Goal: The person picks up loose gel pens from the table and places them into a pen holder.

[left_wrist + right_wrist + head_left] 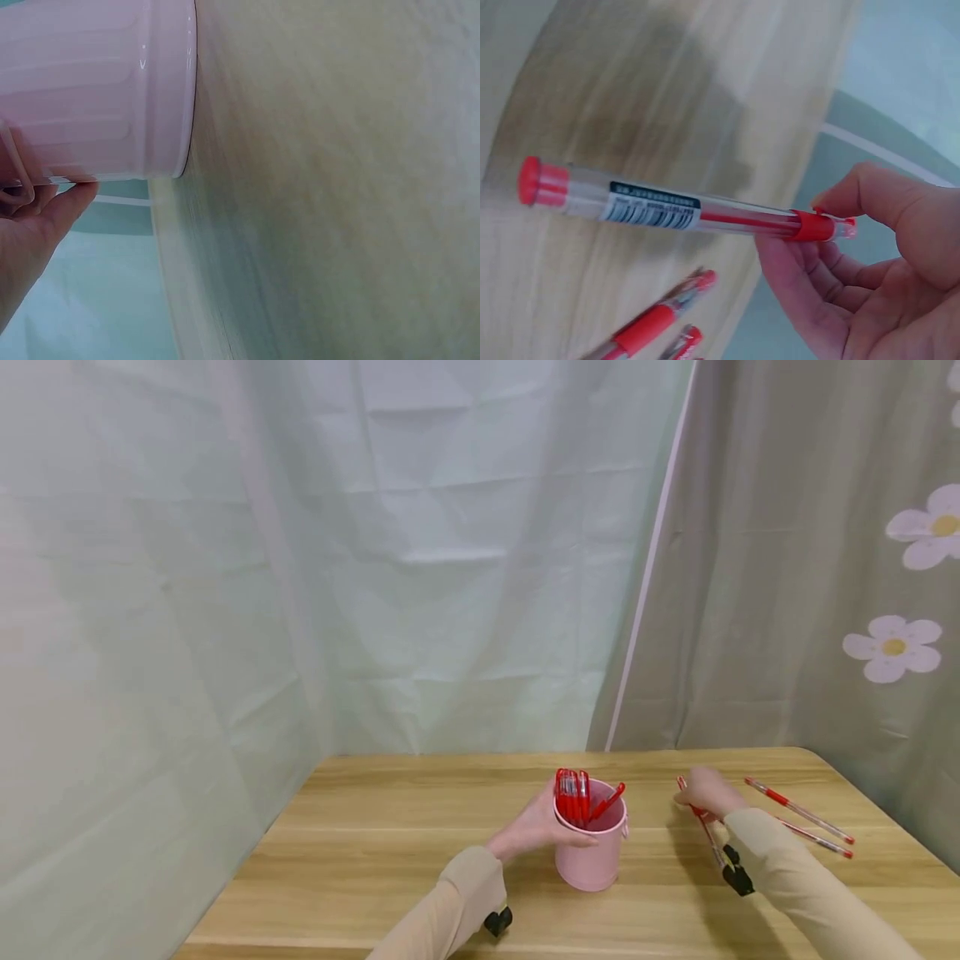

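A small pink metal pail (588, 867) stands upright on the wooden table, with several red pens (572, 800) leaning inside it. My left hand (531, 829) grips the pail from its left side, the thumb across the front near the rim. In the left wrist view the pail's ribbed wall (75, 97) shows, with part of the hand below it. To the right of the pail, my right hand (707, 793) pinches a clear-barrelled red gel pen (742, 217) between thumb and fingers near its red grip. The pen's far end, with a barcode label, points away from the hand.
Two more red pens lie on the table at the right: one farther back (798, 810), another nearer (817, 841), partly behind the right sleeve. Pale curtains (465, 610) hang behind the wooden table (375, 835).
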A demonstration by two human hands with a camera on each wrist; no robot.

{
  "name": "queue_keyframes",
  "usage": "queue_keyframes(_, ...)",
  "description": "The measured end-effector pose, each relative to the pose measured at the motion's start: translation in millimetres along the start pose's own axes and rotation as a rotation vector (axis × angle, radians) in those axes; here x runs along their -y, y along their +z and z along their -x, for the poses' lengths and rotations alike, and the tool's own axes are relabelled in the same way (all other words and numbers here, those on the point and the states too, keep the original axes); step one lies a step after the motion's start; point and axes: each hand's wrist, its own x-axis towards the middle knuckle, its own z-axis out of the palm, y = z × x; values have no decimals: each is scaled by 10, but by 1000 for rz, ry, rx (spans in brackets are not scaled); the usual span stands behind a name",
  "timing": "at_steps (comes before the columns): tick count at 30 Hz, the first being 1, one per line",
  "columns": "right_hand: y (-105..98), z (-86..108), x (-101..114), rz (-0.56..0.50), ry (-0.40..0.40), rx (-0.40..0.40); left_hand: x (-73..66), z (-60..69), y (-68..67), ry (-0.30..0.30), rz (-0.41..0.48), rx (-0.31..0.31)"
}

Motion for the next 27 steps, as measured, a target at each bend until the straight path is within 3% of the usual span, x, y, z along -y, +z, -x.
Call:
queue_keyframes(6, -109, 15, 120, -58, -60, -48, 5, 3, -11, -13, -31, -18)
queue_keyframes(12, -193, 33, 234, -42, -77, -85, 35, -21, -20, -29, -74, -29)
queue_keyframes(19, -221, 49, 375, -1, -125, -183, 51, -25, -28, -41, -71, -36)
queue_keyframes(27, -266, 80, 552, -106, -204, -247, 54, -9, -33, -73, -92, -55)
